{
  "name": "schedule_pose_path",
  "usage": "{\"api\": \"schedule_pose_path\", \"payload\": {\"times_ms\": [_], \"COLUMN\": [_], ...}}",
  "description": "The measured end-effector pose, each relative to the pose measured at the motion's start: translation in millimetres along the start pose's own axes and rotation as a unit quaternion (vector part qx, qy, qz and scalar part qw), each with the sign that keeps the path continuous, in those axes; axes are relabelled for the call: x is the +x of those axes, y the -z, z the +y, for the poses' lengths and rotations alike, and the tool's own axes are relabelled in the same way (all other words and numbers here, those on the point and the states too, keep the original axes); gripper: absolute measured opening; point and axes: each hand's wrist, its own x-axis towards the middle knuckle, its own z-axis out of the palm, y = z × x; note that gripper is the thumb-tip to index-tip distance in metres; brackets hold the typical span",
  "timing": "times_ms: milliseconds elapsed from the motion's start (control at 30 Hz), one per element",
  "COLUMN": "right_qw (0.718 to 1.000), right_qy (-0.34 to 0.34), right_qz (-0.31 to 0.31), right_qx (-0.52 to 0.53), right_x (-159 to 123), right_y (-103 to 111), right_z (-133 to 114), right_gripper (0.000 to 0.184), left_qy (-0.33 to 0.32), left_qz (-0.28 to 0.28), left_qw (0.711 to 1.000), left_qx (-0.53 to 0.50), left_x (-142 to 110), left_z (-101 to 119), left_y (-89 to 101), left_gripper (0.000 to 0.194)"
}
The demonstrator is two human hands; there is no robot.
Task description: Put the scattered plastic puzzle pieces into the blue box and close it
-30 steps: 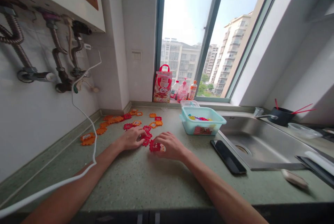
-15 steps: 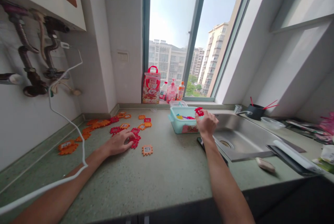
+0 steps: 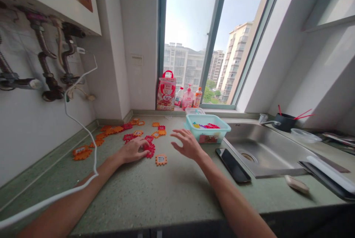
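My left hand (image 3: 135,150) rests on the counter, its fingers curled and closed at the edge of a red interlocking tile (image 3: 150,151). More red tiles (image 3: 129,137) lie just beyond its knuckles. My right hand (image 3: 188,144) hovers over the counter with fingers spread and nothing in it. Between and below the hands lies a single orange tile (image 3: 161,160) with a pale printed face. A light blue plastic box (image 3: 225,128) holds red, purple and yellow tiles, to the right of my right hand.
Orange tiles (image 3: 82,153) are scattered at the left, near a white cable (image 3: 95,156). A black phone (image 3: 233,166) lies before the steel sink (image 3: 266,149), and a soap bar (image 3: 296,184) sits right of it. Bottles (image 3: 188,98) and a red-handled bag (image 3: 166,95) stand by the window.
My right hand has let go of a red tile at the box and moved left, its fingers now spread. My left hand stays at the red tiles. The view has shifted slightly.
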Motion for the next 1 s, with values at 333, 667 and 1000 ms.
{"api": "schedule_pose_path", "payload": {"times_ms": [333, 667, 1000], "right_qw": [0.982, 0.977, 0.978], "right_qy": [0.030, -0.079, -0.092], "right_qz": [-0.161, -0.170, -0.159], "right_qx": [0.089, 0.098, 0.097], "right_x": [2, 5, 6], "right_y": [-60, -51, -50], "right_z": [-34, -27, -20], "right_gripper": [0.031, 0.021, 0.017], "left_qy": [-0.011, -0.115, -0.140], "left_qz": [0.003, 0.002, -0.009], "left_qw": [0.994, 0.988, 0.988], "left_qx": [-0.108, -0.105, -0.071], "left_x": [-1, -7, -9], "left_z": [16, 29, 47], "left_y": [-3.2, -7.1, -2.7], "left_gripper": [0.035, 0.051, 0.049]}}
